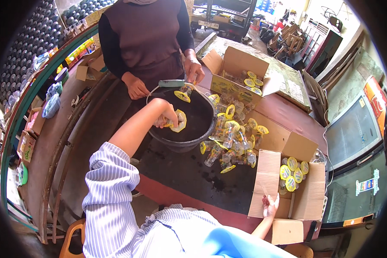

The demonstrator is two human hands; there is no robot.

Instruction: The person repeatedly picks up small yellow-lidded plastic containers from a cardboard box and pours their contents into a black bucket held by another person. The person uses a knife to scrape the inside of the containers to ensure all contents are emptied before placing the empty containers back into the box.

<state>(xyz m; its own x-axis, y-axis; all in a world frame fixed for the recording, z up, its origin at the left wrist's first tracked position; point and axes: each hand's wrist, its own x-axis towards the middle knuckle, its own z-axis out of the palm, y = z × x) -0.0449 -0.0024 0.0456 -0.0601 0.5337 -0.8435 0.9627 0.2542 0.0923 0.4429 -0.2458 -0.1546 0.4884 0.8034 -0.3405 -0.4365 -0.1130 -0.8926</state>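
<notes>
Over a black bucket my left hand is closed around a clear plastic cup with a yellow-rimmed lid, tipped on its side. My right hand is open, its fingers apart against the side flap of an open carton. Inside that carton several lidded cups stand with their yellow lids up. Across from me, a co-worker's hand is at the bucket's far rim beside another yellow-lidded cup; their other hand is by the bucket's handle.
A heap of yellow-lidded cups lies on the dark table right of the bucket. Behind it stands an open carton holding more cups. A glass-fronted cabinet is at the right, and a curved rail runs along the left.
</notes>
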